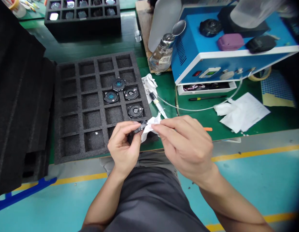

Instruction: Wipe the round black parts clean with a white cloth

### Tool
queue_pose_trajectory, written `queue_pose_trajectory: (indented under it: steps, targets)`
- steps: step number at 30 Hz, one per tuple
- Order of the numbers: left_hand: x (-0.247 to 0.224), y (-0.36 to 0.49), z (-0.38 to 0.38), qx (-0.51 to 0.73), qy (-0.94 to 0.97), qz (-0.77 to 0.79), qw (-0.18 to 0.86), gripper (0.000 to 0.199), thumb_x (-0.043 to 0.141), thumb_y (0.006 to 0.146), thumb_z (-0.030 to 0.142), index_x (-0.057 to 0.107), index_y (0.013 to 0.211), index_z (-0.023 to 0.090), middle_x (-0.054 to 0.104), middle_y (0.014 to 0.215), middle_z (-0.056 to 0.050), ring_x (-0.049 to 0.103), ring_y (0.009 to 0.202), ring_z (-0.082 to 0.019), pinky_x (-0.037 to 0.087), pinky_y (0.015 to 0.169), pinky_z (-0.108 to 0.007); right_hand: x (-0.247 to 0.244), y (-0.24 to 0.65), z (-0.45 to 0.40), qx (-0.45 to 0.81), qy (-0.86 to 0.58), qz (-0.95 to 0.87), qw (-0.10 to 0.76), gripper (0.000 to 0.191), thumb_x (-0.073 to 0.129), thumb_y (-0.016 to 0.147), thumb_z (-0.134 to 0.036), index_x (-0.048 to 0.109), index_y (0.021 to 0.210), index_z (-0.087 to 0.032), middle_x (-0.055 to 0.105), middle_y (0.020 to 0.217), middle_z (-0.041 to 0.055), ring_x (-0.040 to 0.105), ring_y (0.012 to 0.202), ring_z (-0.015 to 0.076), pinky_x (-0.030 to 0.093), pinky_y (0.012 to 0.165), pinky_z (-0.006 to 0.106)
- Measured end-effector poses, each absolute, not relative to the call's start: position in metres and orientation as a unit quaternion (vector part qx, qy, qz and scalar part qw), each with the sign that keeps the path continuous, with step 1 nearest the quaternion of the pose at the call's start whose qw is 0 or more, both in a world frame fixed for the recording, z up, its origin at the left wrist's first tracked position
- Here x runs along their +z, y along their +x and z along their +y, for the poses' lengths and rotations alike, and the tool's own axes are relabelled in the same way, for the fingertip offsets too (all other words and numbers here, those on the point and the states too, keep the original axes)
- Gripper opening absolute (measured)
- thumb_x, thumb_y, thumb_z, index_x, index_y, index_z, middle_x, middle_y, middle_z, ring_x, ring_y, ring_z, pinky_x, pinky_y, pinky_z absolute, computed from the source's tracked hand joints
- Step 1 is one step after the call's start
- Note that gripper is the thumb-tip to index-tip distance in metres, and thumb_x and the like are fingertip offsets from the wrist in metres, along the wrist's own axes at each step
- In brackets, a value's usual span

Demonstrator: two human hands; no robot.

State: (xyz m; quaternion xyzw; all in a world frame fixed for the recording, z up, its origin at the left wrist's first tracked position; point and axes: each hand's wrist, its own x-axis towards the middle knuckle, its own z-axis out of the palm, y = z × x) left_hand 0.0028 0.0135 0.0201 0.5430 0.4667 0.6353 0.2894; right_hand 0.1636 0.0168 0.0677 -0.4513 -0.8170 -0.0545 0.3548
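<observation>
Black casing (140, 128) — between left fingers (135, 145)

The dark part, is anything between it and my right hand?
Yes: a white tissue, pinched in the right hand, is between that hand and the dark part, which the left hand holds.

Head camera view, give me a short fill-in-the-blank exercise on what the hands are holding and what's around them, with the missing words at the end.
1. The left hand holds a small dark part, while the right hand pinches a crumpled sheet whose colour is ____.
2. Lying on the foam tray are ____ round dark pieces.
3. The machine beside the glass bottle has a front panel that is mainly ____.

Missing words: white; four; blue.
</observation>
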Motion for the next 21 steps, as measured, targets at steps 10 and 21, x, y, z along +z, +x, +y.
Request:
queue_pose_trajectory:
  steps: [10, 21]
  targets:
    - [0.0167, 0.0023, 0.0139, 0.632, 0.553, 0.465, 0.279, 0.031, 0.071, 0.085, 0.002, 0.079, 0.103, 0.026, 0.073, 0.097, -0.003, 0.070, 0.095, -0.015, 0.058, 0.084, -0.028, 0.0685, 0.1626, 0.0177, -0.043, -0.448, -0.827, 0.336, 0.019, 0.061, 0.094, -0.005, 0.075, 0.099, -0.017, 0.078, 0.090, 0.0056, 0.063, 0.079, 0.0181, 0.041, 0.067, 0.034]
    - [0.0156, 0.0013, 0.0105, 0.620, 0.551, 0.481, 0.284, 0.032, 0.072, 0.086, 0.005, 0.081, 0.106, 0.028, 0.073, 0.093, -0.003, 0.071, 0.088, -0.014, 0.058, 0.078, -0.028, 0.0630, 0.1621, 0.0206, -0.024, -0.429, -0.832, 0.350, 0.019, 0.058, 0.096, -0.006, 0.073, 0.098, -0.018, 0.078, 0.091, 0.0055, 0.063, 0.080, 0.0178, 0.043, 0.069, 0.034]
